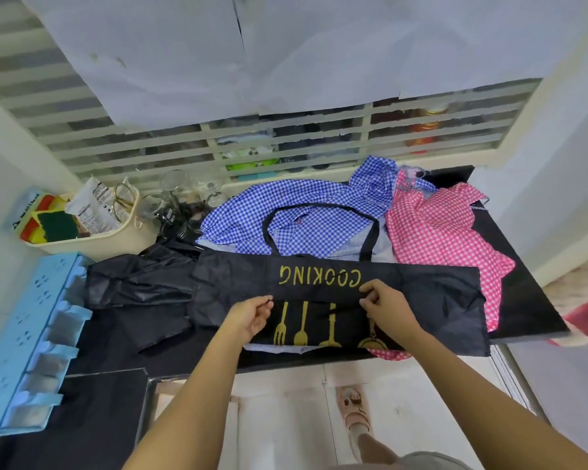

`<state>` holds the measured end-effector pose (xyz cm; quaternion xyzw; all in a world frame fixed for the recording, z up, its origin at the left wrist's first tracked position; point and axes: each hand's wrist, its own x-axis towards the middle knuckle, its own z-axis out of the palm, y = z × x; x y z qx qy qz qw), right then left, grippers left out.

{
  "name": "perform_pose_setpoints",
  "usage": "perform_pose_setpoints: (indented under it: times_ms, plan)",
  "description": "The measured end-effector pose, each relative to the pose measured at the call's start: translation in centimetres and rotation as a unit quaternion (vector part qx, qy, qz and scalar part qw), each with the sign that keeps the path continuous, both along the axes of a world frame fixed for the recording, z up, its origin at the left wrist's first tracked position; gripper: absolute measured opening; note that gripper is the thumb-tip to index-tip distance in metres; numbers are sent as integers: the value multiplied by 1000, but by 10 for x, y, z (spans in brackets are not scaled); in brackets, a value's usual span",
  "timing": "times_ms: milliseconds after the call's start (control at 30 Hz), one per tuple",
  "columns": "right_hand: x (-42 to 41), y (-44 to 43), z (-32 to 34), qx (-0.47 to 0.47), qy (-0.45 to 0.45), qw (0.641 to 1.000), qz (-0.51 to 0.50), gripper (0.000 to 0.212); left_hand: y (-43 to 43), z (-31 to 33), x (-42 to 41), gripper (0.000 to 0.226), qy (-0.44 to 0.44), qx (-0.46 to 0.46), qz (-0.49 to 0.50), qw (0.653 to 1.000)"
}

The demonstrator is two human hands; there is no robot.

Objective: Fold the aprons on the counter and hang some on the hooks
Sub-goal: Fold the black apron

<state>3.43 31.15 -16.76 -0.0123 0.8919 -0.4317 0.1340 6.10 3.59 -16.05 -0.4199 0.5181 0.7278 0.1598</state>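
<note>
Both hands pinch a folded edge of the black "COOKING" apron (319,300) spread across the dark worktop (523,300): left hand (252,315), right hand (386,305). Blue (286,212) and pink checked aprons (438,228) lie crumpled behind.

One legible word: "COOKING"
Gold capitals on the black fabric apron (238,279), upside down to the camera; the print on the white paper packet (94,205) is too small to read.
</note>
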Motion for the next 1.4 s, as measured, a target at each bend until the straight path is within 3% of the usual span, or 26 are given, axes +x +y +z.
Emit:
perform_pose_setpoints:
  times_ms: [100,167,233,300,433,533,600,733,800,900,967,1100,1233,1333,1400]
  plan:
    - [9,19,2,-61,22,992,-110,14,0,-11,8,25,-66,-156,-60,984]
    - [17,35,1,-81,48,974,-206,17,1,-11,11,37,-65,-277,-150,947]
    - [25,54,-2,-46,84,950,-297,16,7,-5,14,44,-32,-418,-247,873]
    - [34,72,-7,-4,103,935,-339,10,19,3,17,44,36,-535,-271,799]
    - [58,97,-19,63,73,916,-390,37,62,10,14,20,224,-565,-312,730]
    - [71,106,-25,58,38,904,-423,60,100,-5,20,61,237,-570,-467,633]
    - [76,111,-30,-37,3,888,-458,55,121,-17,32,70,222,-593,-514,578]
    - [77,118,-33,-183,-96,828,-521,43,134,-40,47,77,160,-594,-496,613]
    - [74,122,-32,-204,-138,796,-553,41,131,-49,45,76,130,-599,-510,603]
    - [76,121,-25,-353,-250,733,-525,46,131,-56,45,74,126,-605,-521,589]
    - [80,115,-27,-433,-256,703,-502,48,131,-57,45,73,130,-598,-516,599]
    - [83,90,-22,-455,-229,720,-471,26,130,-57,44,72,139,-593,-508,609]
    - [67,73,-13,-412,-184,763,-462,43,132,-57,43,65,146,-571,-493,639]
    - [48,69,-5,-398,-148,754,-501,58,138,-53,42,60,158,-546,-496,657]
    - [36,71,6,-381,-119,758,-516,56,146,-46,38,57,163,-524,-505,667]
